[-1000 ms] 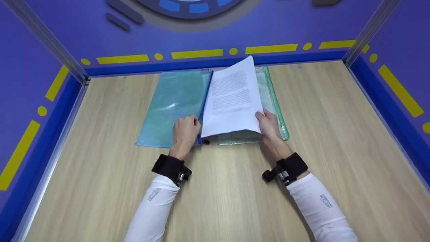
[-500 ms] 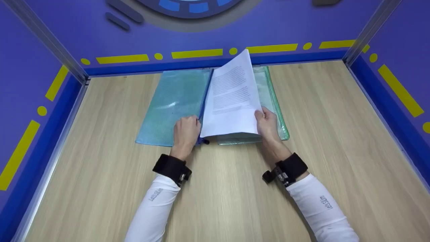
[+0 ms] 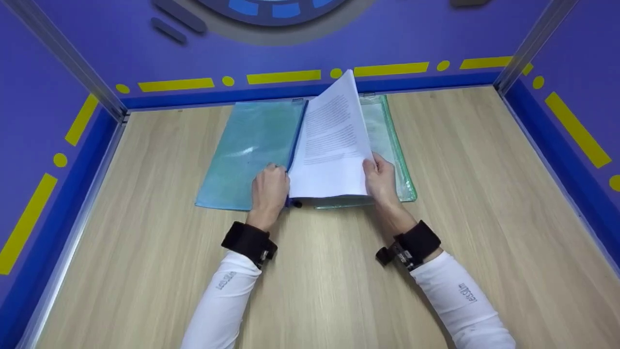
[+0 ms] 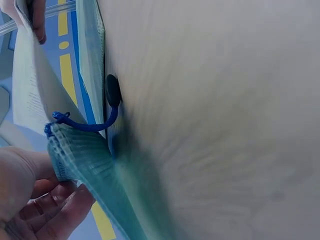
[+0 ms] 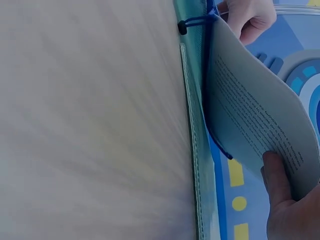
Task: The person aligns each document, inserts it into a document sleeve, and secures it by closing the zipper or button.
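A blue translucent zip pouch [image 3: 242, 140] lies on the table, its dark blue zipper edge facing right. My left hand [image 3: 270, 189] pinches that edge near the front corner; in the left wrist view its fingers [image 4: 67, 212] curl round the pouch's mouth. Printed paper [image 3: 332, 150] stands bowed and tilted, its left edge at the pouch's mouth. How far it reaches inside is hidden. My right hand [image 3: 381, 179] grips the paper's right edge, thumb on the printed face. A blue cord with a dark toggle [image 4: 113, 90] hangs from the zipper's front end.
A green-edged translucent pouch [image 3: 385, 131] lies flat under the paper and right hand, partly covered. Behind both pouches rises a blue-purple wall [image 3: 411, 43] with yellow marks. Side walls flank the wood-grain table [image 3: 329, 291].
My right hand has moved a little left with the paper, whose raised far corner has also shifted left. My left hand keeps its grip on the blue pouch, almost still.
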A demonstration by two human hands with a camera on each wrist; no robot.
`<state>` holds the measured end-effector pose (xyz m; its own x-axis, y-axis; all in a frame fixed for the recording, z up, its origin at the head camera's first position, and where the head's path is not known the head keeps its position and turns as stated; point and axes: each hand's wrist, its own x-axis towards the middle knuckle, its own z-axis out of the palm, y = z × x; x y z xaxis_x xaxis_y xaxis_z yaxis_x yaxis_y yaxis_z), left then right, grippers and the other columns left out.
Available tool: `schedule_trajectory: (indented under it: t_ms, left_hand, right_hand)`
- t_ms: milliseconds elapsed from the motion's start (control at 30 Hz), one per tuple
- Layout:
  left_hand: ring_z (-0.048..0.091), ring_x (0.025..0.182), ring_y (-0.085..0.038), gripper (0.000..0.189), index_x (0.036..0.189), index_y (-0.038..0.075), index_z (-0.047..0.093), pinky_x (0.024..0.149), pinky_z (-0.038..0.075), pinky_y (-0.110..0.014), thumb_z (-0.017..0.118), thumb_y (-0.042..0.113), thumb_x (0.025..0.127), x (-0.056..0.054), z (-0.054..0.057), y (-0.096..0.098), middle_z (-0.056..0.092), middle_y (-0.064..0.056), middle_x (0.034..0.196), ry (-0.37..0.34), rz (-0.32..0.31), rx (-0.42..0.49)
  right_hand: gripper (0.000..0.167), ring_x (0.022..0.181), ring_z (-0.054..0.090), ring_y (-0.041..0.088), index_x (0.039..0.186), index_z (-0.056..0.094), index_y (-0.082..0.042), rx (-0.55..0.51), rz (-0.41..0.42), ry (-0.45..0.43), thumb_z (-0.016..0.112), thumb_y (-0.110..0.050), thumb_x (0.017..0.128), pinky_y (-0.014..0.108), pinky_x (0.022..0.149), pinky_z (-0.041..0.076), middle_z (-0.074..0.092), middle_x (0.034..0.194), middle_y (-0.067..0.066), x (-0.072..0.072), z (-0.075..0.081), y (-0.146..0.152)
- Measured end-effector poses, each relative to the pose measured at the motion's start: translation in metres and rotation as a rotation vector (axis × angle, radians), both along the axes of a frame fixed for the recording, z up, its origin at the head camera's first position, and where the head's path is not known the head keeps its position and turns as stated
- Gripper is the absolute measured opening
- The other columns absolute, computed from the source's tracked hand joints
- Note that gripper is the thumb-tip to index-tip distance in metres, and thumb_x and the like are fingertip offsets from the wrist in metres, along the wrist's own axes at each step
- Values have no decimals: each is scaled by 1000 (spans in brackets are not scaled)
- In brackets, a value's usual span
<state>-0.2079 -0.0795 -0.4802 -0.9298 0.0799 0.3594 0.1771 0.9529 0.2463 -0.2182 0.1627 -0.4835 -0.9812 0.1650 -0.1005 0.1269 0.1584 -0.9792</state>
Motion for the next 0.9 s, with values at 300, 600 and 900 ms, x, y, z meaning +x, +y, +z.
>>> schedule_trajectory:
  t_ms: [300,600,900]
  left_hand:
    - [69,69,-34,21,80,-5,72,60,58,-42,59,4,94,2,-2,5,69,-16,80,-18,-9,46]
    - [69,70,-32,18,84,-4,74,62,58,-42,61,7,93,4,-1,13,69,-16,82,-20,-42,83]
    - [71,71,-35,16,87,-2,75,63,59,-44,64,8,91,4,0,14,71,-16,83,-6,-22,98]
  right_hand:
    - [40,90,63,13,142,51,-6,-56,13,-103,42,-16,104,21,72,50,65,123,15,-2,0,-5]
    - [43,90,65,14,144,49,-6,-52,83,-195,44,-19,103,23,71,52,66,119,14,-7,-2,-16]
    - [48,96,68,14,146,47,-5,-69,227,-332,48,-26,102,23,74,57,65,124,14,-18,4,1]
